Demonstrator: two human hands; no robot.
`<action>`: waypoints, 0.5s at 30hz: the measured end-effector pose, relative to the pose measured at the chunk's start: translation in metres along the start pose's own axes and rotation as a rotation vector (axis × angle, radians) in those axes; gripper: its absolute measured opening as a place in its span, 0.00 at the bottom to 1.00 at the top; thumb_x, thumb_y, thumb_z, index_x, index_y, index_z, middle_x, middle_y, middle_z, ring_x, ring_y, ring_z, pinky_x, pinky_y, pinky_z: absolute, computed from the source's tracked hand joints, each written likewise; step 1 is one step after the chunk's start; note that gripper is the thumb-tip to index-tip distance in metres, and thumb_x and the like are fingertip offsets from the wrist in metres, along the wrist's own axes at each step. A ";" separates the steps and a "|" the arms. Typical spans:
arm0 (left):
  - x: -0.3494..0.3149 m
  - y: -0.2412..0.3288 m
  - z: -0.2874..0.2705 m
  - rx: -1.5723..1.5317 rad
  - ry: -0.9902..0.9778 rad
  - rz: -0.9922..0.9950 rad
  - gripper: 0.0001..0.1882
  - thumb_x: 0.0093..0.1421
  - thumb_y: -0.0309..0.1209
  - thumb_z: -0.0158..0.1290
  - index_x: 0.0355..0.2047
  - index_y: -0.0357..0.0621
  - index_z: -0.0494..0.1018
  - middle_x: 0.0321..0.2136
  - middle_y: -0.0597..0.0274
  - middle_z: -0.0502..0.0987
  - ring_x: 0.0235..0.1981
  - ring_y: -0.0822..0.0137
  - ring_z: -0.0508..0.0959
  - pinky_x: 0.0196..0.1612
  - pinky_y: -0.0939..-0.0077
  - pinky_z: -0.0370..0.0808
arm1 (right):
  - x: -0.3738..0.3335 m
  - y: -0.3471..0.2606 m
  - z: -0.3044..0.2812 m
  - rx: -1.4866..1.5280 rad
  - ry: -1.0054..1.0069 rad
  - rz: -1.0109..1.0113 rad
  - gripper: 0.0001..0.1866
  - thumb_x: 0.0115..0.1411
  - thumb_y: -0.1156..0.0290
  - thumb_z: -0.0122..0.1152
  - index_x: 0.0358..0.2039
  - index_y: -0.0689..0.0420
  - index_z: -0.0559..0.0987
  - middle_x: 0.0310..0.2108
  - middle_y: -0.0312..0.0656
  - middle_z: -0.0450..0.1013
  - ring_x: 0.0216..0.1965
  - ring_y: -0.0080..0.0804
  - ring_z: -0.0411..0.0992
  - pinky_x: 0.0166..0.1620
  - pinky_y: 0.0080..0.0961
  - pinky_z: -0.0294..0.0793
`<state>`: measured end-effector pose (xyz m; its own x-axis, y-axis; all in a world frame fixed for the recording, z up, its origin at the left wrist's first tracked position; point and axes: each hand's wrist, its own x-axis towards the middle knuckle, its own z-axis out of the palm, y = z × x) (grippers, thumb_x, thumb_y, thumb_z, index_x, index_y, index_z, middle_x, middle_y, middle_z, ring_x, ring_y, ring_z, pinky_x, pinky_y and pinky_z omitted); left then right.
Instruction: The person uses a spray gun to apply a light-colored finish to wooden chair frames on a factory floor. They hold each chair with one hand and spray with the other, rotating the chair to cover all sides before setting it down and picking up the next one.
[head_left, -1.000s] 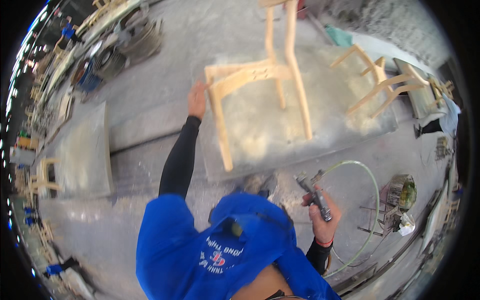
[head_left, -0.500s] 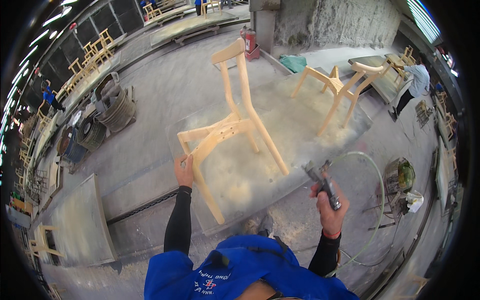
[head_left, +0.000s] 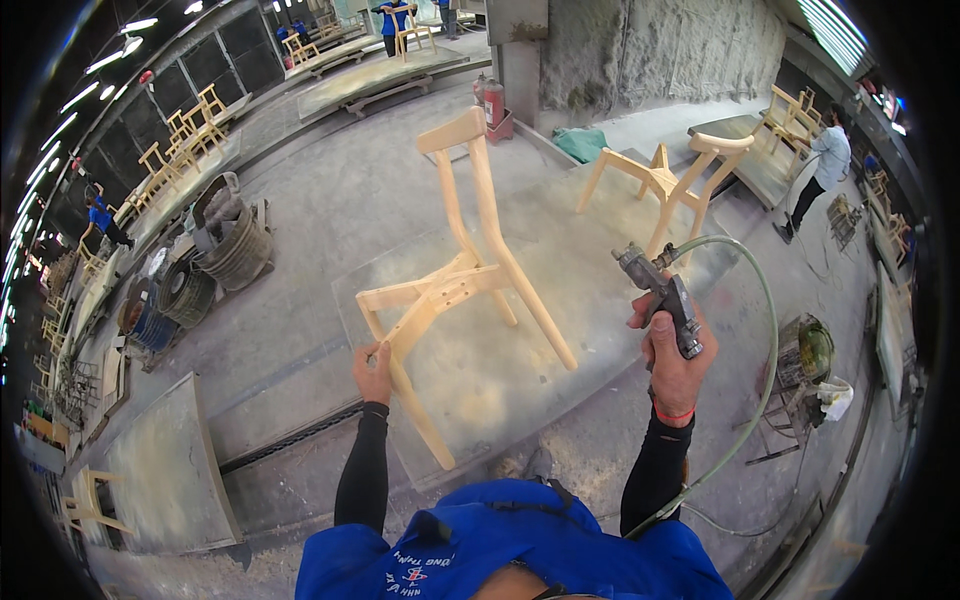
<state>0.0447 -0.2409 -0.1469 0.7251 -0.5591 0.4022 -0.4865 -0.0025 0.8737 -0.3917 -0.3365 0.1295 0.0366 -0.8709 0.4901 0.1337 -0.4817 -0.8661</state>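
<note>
A bare pale-wood chair frame (head_left: 488, 195) without a seat panel stands on a dusty flat board, its backrest toward the far side. My left hand (head_left: 373, 373) is closed on the front corner of this chair, at the top of a front leg. In my right hand (head_left: 682, 368) is a dark metal spray gun (head_left: 668, 298), its nozzle pointing up and left. The gun is held apart from the chair, to its right. A pale green hose (head_left: 771, 330) curves from the gun down past my right forearm.
Another chair frame (head_left: 662, 182) stands farther right on the same board (head_left: 480, 400). At right are a bucket (head_left: 803, 350) on a stand and a person (head_left: 830, 160) by more chairs. Dirty drums (head_left: 235, 235) stand at left; a fire extinguisher (head_left: 493, 103) is at the back.
My right hand has raised the spray gun upward and slightly right. My left hand keeps its hold on the chair frame. The view has shifted a little.
</note>
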 end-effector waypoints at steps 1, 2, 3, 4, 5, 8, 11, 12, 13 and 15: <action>0.000 0.001 0.000 0.020 0.002 0.008 0.17 0.65 0.40 0.62 0.38 0.34 0.78 0.35 0.56 0.80 0.41 0.64 0.76 0.50 0.68 0.71 | 0.000 0.000 0.000 0.016 0.008 -0.003 0.29 0.68 0.58 0.68 0.60 0.67 0.76 0.38 0.44 0.81 0.36 0.29 0.77 0.39 0.25 0.76; 0.000 0.001 0.000 0.020 0.001 0.009 0.17 0.65 0.40 0.62 0.38 0.34 0.78 0.35 0.57 0.80 0.41 0.64 0.76 0.50 0.68 0.71 | 0.000 0.000 -0.001 -0.009 -0.006 -0.005 0.29 0.68 0.58 0.68 0.60 0.67 0.76 0.38 0.44 0.81 0.36 0.29 0.78 0.39 0.25 0.76; 0.000 0.002 0.000 0.002 0.007 0.003 0.17 0.65 0.39 0.62 0.38 0.34 0.78 0.35 0.57 0.80 0.41 0.64 0.76 0.50 0.68 0.71 | 0.000 0.000 -0.003 -0.026 -0.020 -0.008 0.29 0.67 0.58 0.68 0.60 0.67 0.77 0.38 0.45 0.81 0.36 0.29 0.78 0.38 0.25 0.76; -0.001 0.002 0.000 0.020 0.001 0.011 0.17 0.66 0.39 0.62 0.38 0.34 0.78 0.35 0.57 0.80 0.41 0.65 0.76 0.50 0.68 0.71 | -0.001 0.000 -0.006 -0.037 -0.029 -0.005 0.29 0.67 0.58 0.68 0.60 0.67 0.77 0.38 0.45 0.81 0.36 0.29 0.78 0.38 0.25 0.76; -0.001 0.002 0.000 0.020 0.001 0.011 0.17 0.66 0.39 0.62 0.38 0.34 0.78 0.35 0.57 0.80 0.41 0.65 0.76 0.50 0.68 0.71 | -0.003 0.001 -0.009 -0.063 -0.041 0.013 0.29 0.67 0.58 0.68 0.60 0.67 0.77 0.38 0.44 0.81 0.36 0.28 0.78 0.39 0.25 0.76; -0.001 0.001 0.001 0.025 -0.005 0.007 0.16 0.66 0.38 0.62 0.38 0.34 0.78 0.35 0.58 0.79 0.41 0.66 0.76 0.49 0.69 0.71 | -0.014 0.004 -0.016 -0.090 -0.057 0.068 0.28 0.67 0.60 0.68 0.59 0.67 0.77 0.39 0.44 0.81 0.36 0.28 0.78 0.40 0.25 0.77; -0.002 0.001 0.002 0.030 -0.008 0.011 0.16 0.66 0.38 0.62 0.40 0.34 0.77 0.36 0.59 0.78 0.40 0.66 0.75 0.48 0.69 0.72 | -0.029 0.008 -0.024 -0.078 -0.066 0.108 0.27 0.67 0.62 0.68 0.59 0.67 0.77 0.39 0.45 0.81 0.36 0.28 0.78 0.41 0.25 0.77; -0.003 0.002 0.003 0.018 -0.006 -0.008 0.17 0.65 0.38 0.63 0.41 0.33 0.77 0.36 0.59 0.78 0.40 0.66 0.75 0.48 0.69 0.72 | -0.033 0.008 -0.027 -0.089 -0.068 0.128 0.27 0.67 0.62 0.68 0.60 0.68 0.77 0.39 0.45 0.81 0.37 0.28 0.78 0.42 0.26 0.77; -0.006 0.004 0.004 0.031 0.000 -0.035 0.17 0.65 0.37 0.63 0.42 0.33 0.76 0.37 0.58 0.77 0.40 0.66 0.75 0.48 0.69 0.72 | -0.038 0.009 -0.030 -0.094 -0.061 0.149 0.26 0.67 0.63 0.68 0.60 0.68 0.77 0.39 0.45 0.81 0.37 0.28 0.78 0.42 0.26 0.77; -0.016 0.008 0.005 0.015 -0.006 -0.129 0.19 0.64 0.37 0.64 0.44 0.32 0.75 0.38 0.57 0.77 0.41 0.66 0.74 0.48 0.68 0.72 | -0.048 0.012 -0.035 -0.111 -0.062 0.209 0.25 0.67 0.65 0.68 0.59 0.68 0.77 0.39 0.43 0.80 0.37 0.28 0.77 0.43 0.26 0.77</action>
<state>0.0264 -0.2357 -0.1477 0.7791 -0.5585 0.2849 -0.3968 -0.0874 0.9137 -0.4262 -0.3035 0.0921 0.1129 -0.9468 0.3014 0.0075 -0.3025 -0.9531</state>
